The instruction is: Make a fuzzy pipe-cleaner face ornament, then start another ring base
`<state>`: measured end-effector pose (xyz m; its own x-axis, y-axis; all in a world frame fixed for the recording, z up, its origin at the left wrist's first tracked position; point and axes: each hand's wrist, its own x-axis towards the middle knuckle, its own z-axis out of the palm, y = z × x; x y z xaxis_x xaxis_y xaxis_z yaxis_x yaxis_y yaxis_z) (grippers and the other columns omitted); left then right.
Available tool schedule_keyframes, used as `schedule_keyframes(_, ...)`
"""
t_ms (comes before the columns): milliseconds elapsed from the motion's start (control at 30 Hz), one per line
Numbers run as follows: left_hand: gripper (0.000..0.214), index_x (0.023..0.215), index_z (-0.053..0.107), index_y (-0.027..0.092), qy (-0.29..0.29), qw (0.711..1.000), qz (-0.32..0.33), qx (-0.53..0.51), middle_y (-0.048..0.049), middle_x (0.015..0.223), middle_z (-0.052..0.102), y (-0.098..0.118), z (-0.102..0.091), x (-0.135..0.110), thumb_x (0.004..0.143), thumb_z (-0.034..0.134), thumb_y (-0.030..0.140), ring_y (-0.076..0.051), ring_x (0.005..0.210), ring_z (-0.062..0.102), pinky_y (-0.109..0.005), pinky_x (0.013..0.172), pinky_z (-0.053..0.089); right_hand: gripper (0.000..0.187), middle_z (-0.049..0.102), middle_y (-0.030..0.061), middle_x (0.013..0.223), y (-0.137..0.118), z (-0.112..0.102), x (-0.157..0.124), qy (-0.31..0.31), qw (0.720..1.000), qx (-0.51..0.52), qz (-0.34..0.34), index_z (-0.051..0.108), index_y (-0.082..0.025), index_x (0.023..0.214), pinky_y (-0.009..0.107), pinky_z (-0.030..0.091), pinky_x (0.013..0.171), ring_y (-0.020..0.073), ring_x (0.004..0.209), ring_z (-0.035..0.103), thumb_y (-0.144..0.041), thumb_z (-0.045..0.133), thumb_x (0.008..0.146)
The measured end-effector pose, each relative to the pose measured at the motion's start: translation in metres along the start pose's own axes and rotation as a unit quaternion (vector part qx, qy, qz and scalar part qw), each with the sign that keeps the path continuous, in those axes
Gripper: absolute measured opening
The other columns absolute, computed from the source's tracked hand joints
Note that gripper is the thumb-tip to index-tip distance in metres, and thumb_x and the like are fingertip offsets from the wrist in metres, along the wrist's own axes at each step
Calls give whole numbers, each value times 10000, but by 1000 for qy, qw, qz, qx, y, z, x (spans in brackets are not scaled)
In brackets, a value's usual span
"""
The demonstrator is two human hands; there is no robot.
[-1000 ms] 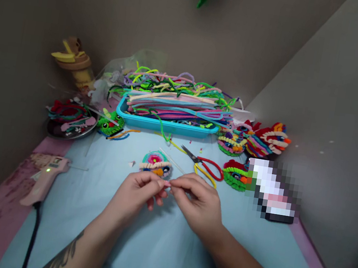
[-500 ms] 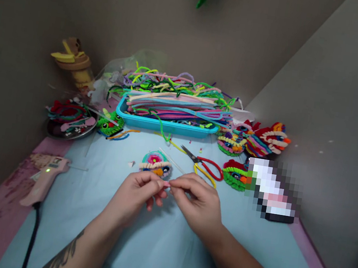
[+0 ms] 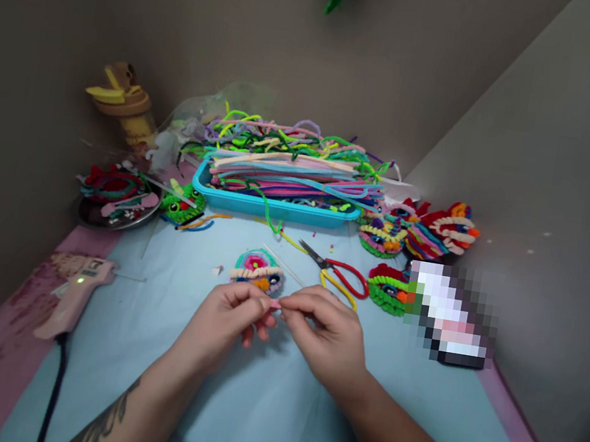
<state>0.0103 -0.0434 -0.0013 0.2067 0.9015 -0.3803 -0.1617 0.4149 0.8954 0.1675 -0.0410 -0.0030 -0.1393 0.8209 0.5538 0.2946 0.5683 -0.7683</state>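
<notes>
Low over the blue-covered table, my left hand (image 3: 231, 319) pinches a small pink piece (image 3: 275, 305), perhaps a bit of pipe cleaner, between thumb and forefinger. The fingertips of my right hand (image 3: 325, 334) close on its other end, and they hide most of it. Just beyond the hands lies a bird-like pipe-cleaner figure (image 3: 257, 267) with a cream band, an orange beak and a pink and teal spiral. Scissors (image 3: 330, 265) with one red and one yellow handle rest past my right hand, blades parted. A clear stick (image 3: 282, 262) lies near them.
A blue tray (image 3: 280, 208) heaped with pipe cleaners stands at the back. On the left are a pink glue gun (image 3: 78, 299) with its cord and a metal bowl (image 3: 116, 221). Finished figures (image 3: 390, 290) and a blurred-out phone (image 3: 451, 313) sit on the right.
</notes>
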Motion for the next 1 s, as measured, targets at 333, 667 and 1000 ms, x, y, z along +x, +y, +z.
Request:
schedule_keyframes(333, 137, 686, 647, 141, 2, 1000, -4, -6, -6, 592, 640, 0, 0, 0, 703, 627, 275, -78, 451, 549, -148, 360, 345, 225, 690, 16, 697, 0, 1, 0, 1, 1000, 1, -1, 704, -191, 784, 213, 508, 617, 117, 663, 639, 1, 593, 749)
schedule_keyframes(667, 132, 688, 649, 140, 2, 1000, 1, -6, 0, 587, 638, 0, 1, 0, 705, 620, 268, -69, 436, 538, -143, 354, 341, 219, 689, 14, 701, 1, 1, -1, -2, 1000, 4, 4, 702, -198, 788, 221, 509, 619, 121, 666, 638, -10, 595, 757)
schedule_keyframes(1000, 144, 678, 637, 138, 5, 1000, -5, -9, 2, 571, 631, 1, 1, 1, 683, 639, 282, -70, 425, 531, -145, 346, 330, 237, 689, 13, 690, 1, 1, 0, 3, 1000, 2, -2, 702, -203, 777, 222, 514, 609, 123, 653, 640, -4, 576, 747)
